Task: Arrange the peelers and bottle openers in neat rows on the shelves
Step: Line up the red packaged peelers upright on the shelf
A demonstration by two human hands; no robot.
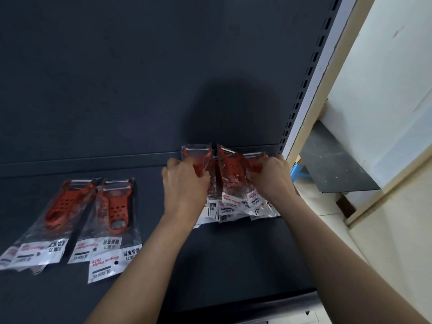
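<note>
Peelers (230, 181), slick-bagged (about 3 overlapping), sit bunched at the back right of the shelf (233, 253), left hand (184, 183) and right hand (272, 176) both gripping them; released unevenly, they could slide askew or topple.

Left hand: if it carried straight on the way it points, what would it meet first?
The left hand grips the bunch of packaged peelers, so those come first. Pushed on, they would probably meet the shelf's dark back panel just behind, though depth is unclear.
</note>
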